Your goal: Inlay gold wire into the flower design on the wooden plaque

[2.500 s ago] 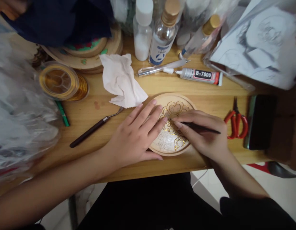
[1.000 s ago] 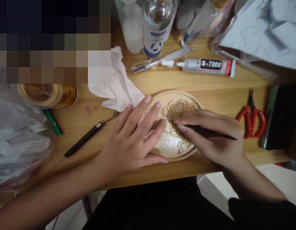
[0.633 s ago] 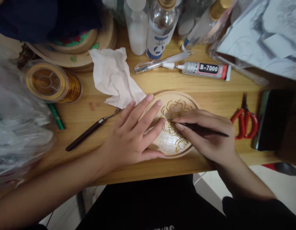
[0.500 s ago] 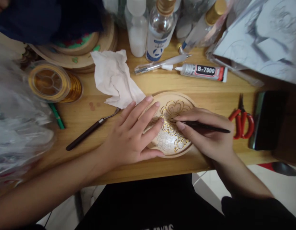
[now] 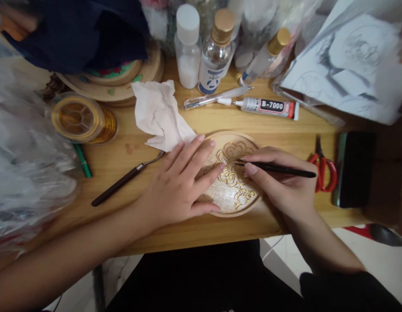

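My left hand point(image 5: 184, 182) lies flat with its fingers spread over the left side of a round wooden plate point(image 5: 231, 214). Gold wire on the plate outlines a flower point(image 5: 229, 177), with smaller curls below it, and faint drawn lines show on the pale surface. In my right hand point(image 5: 282, 177) is a slim pair of black tweezers point(image 5: 279, 169), pinched between thumb and fingers. The tips point left and meet the middle of the flower. Whether they grip a bit of wire is too small to tell. My left fingers hide part of the plate.
Crumpled tissue point(image 5: 160, 115) and a dark-handled spatula point(image 5: 123, 184) lie left of the plate, near a gold wire spool point(image 5: 82, 119). Behind are a glue tube point(image 5: 269, 107), a pen point(image 5: 217, 96) and bottles point(image 5: 215, 56). Red-handled pliers point(image 5: 324, 167) and a phone point(image 5: 355, 169) lie right.
The camera view has shifted slightly, so the back of the table shows more. Both hands stay at the plate, and the tweezers remain over the flower.
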Demonstrator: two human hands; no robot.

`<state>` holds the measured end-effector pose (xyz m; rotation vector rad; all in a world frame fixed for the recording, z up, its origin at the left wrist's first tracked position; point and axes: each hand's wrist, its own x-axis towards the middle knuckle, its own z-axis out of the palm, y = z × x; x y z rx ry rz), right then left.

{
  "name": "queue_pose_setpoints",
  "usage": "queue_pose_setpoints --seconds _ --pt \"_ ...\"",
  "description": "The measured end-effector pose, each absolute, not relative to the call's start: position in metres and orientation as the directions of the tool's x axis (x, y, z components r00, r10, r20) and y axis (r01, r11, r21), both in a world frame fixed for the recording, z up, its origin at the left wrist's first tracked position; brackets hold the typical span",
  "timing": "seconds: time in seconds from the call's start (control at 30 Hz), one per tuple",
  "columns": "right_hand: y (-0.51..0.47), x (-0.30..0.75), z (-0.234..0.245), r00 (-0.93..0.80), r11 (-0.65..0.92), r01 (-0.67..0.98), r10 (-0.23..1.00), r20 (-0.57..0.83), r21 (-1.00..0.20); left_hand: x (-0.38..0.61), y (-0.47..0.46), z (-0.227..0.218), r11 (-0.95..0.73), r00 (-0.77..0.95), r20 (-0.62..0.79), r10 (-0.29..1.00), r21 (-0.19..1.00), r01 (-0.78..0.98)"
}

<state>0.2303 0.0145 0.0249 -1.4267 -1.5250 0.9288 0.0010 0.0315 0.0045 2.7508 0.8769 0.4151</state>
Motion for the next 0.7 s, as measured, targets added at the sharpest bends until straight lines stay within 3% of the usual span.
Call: queue_pose_setpoints --seconds 0.23,0.53,0.7 --pt "0.014 0.231 0.025 -0.006 0.077 0.372 0.997 0.080 -0.925 0.000 0.031 0.006 -0.804 0.783 0.209 0.586 0.264 0.532" --pt "0.013 0.233 0.026 -0.007 0.084 0.382 0.996 0.087 -0.920 -0.002 0.034 -0.002 -0.764 0.757 0.228 0.613 0.414 0.494" --pt "0.011 0.232 0.025 -0.079 0.165 0.446 0.986 0.145 -0.880 -0.003 0.036 -0.005 -0.737 0.719 0.274 0.638 0.487 0.469"
